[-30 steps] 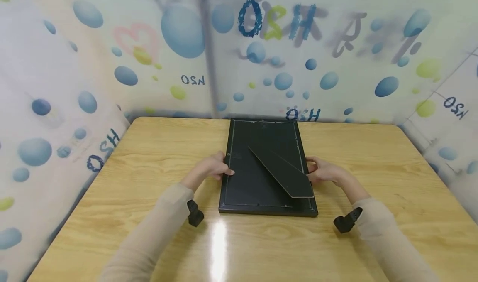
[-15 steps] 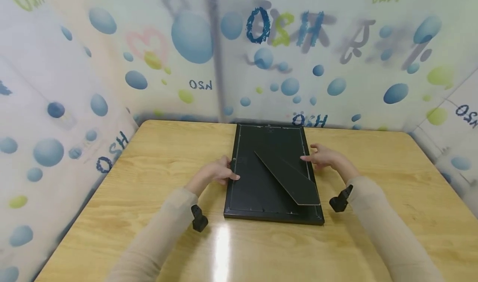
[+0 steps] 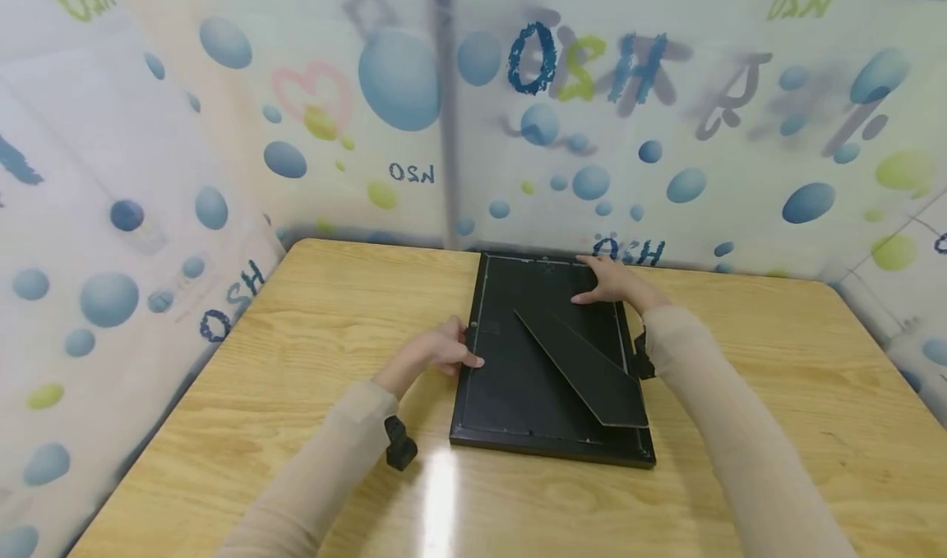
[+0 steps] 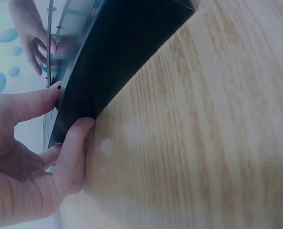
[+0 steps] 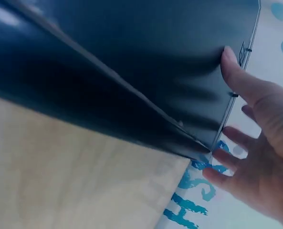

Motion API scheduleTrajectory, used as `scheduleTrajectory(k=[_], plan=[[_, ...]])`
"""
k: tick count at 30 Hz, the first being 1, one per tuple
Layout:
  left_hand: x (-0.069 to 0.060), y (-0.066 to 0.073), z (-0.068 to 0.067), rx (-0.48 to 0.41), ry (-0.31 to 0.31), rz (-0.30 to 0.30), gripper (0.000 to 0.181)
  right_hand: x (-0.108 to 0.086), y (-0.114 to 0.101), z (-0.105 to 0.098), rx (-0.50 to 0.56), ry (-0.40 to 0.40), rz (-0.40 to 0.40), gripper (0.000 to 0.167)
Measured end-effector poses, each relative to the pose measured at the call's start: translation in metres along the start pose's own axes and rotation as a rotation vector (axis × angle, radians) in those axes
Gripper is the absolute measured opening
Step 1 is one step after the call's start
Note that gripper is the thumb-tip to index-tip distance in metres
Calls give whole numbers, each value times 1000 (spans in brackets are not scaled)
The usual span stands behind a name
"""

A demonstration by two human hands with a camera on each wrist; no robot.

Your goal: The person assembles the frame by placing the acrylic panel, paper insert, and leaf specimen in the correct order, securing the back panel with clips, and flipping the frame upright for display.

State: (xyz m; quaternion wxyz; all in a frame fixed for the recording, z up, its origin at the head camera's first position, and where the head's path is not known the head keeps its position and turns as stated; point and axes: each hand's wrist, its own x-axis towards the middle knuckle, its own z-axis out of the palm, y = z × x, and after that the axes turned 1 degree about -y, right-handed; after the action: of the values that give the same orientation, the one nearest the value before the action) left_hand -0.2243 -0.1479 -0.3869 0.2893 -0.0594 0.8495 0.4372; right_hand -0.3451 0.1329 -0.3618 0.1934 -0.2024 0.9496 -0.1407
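Observation:
A black picture frame (image 3: 510, 394) lies face down on the wooden table, its back panel up. Its easel stand (image 3: 592, 369) is hinged at the middle and slants toward the near right corner, raised a little at the free end. My left hand (image 3: 444, 348) grips the left side, thumb over the back and fingers against the outer side, as the left wrist view shows closely. At the far right corner is my right hand (image 3: 614, 283), fingers spread over the far edge. In the right wrist view, the right thumb (image 5: 231, 59) reaches over the back panel; contact is hard to tell.
The wooden table (image 3: 333, 295) ends at a wall (image 3: 473, 131) printed with blue and green dots and letters, close behind the frame's far edge. A bright light reflection (image 3: 440, 500) shows on the near tabletop. Each wrist carries a small black camera (image 3: 399, 443).
My right hand has let go of the frame's right side and moved away from me to the far right corner. The left hand keeps its grip. The head view has shifted slightly.

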Motion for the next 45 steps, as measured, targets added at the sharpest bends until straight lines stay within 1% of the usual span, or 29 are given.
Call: scheduleTrajectory(k=[4, 9, 13, 17, 20, 26, 32, 35, 39, 45], plan=[[-3, -2, 2, 12, 7, 0, 61, 4, 0, 1, -22, -53, 5, 84], [-6, -7, 4, 41, 14, -1, 59, 7, 2, 6, -39, -99, 25, 86], [-9, -9, 4, 50, 13, -6, 59, 10, -1, 8, -72, -126, 32, 83], [-10, -8, 2, 44, 12, -8, 60, 10, -6, 8, -84, -118, 49, 80], [-9, -6, 0, 39, 15, -8, 61, 8, -6, 7, -64, -99, 58, 80], [-6, -3, 1, 70, 6, -6, 63, 4, 1, 10, -55, -91, 48, 80], [-8, -4, 1, 65, 9, -30, 62, 5, -1, 15, -49, -88, 32, 77], [-9, -5, 0, 50, 10, -43, 63, 6, -3, 15, -74, -90, 8, 77], [-8, -2, 0, 21, 2, -46, 64, 7, -1, 12, -148, -102, -6, 75], [-4, 3, -1, -9, -18, -34, 65, 11, 0, 3, -287, -157, 24, 72]])
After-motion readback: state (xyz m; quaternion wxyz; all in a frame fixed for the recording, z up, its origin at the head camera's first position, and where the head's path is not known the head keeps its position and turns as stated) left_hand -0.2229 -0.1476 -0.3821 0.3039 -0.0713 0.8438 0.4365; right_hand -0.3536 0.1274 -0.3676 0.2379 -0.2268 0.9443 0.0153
